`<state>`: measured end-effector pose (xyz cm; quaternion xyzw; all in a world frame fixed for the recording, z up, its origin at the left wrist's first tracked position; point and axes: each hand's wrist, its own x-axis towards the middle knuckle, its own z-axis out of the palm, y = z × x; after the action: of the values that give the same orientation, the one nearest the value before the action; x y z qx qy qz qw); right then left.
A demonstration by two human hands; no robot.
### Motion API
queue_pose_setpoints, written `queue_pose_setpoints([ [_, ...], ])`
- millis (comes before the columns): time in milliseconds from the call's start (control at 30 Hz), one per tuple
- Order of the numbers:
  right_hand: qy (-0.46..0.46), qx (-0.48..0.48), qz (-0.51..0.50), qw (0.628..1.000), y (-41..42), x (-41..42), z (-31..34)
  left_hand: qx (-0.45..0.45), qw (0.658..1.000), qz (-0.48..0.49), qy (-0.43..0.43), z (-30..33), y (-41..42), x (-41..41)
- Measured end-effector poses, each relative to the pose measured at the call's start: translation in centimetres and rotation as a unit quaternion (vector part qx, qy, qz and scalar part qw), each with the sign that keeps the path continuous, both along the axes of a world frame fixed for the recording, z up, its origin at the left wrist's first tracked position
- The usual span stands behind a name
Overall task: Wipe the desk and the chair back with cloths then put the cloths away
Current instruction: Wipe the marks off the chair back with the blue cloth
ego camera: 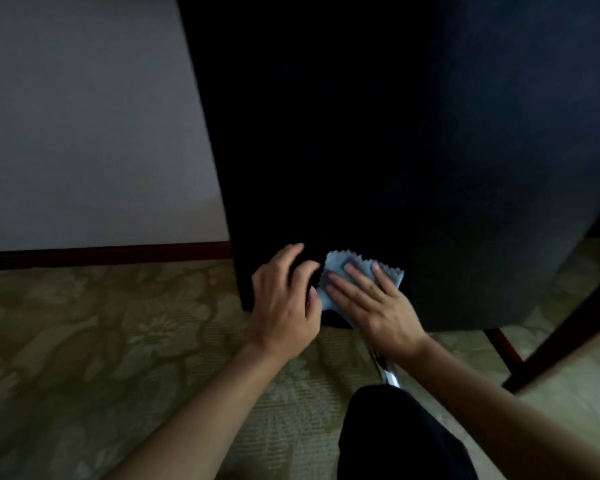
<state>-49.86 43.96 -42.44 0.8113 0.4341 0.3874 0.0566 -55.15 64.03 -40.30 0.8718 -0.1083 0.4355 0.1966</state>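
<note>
The dark chair back (pixel 378 140) fills the middle and right of the view, seen from behind and close up. A small light-blue cloth (pixel 340 266) with zigzag edges lies flat against its lower part. My right hand (pixel 371 299) presses the cloth to the chair with straight fingers. Just left of the cloth, my left hand (pixel 284 296) rests on the lower left edge of the chair back, its fingers loosely bent against the surface. No second cloth and no desk top are in sight.
Patterned greenish carpet (pixel 101 341) covers the floor. A pale wall (pixel 84 116) with a dark red skirting board (pixel 101 253) stands at the left. A chrome chair leg (pixel 388 374) shows below my hands, dark wooden legs (pixel 565 337) slant at the right, and my dark-clad knee (pixel 395 434) is at the bottom.
</note>
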Motion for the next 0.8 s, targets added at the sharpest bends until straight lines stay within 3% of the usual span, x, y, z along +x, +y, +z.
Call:
queue_pose_setpoints([
  [133, 0.009, 0.145, -0.101, 0.984, -5.6, 0.5, 0.6, 0.176, 0.981, -0.084, 0.017, 2.9, -2.9, 1.8],
  [200, 0.050, 0.238, -0.176, 0.954, -7.9, 0.0, -2.4, 0.233, 0.968, -0.091, 0.015, 3.7, -3.8, 2.8],
  [267, 0.127, 0.388, -0.246, 0.879, -8.2, -1.1, -5.5, 0.280, 0.957, -0.073, 0.011, 3.5, -3.8, 3.5],
  [400, 0.218, 0.665, -0.273, 0.660, -4.2, -1.0, -4.3, 0.310, 0.949, -0.052, -0.012, 2.5, -3.5, 4.0],
  [467, 0.226, 0.730, -0.263, 0.589, -3.0, -0.5, -1.6, 0.305, 0.951, -0.055, -0.024, 2.8, -3.8, 3.7],
  [500, 0.221, 0.745, -0.255, 0.575, -3.0, -0.1, -0.2, 0.302, 0.951, -0.059, -0.031, 3.2, -4.0, 3.6],
  [567, 0.194, 0.744, -0.236, 0.594, -3.7, 0.6, 2.7, 0.301, 0.950, -0.070, -0.046, 4.1, -4.3, 3.4],
  [700, 0.107, 0.700, -0.182, 0.682, -5.1, 2.6, 7.9, 0.293, 0.949, -0.075, -0.085, 7.4, -5.5, 4.0],
  [800, 0.107, 0.656, -0.189, 0.723, -6.2, 2.3, 5.7, 0.300, 0.948, -0.068, -0.079, 8.9, -6.2, 4.4],
])
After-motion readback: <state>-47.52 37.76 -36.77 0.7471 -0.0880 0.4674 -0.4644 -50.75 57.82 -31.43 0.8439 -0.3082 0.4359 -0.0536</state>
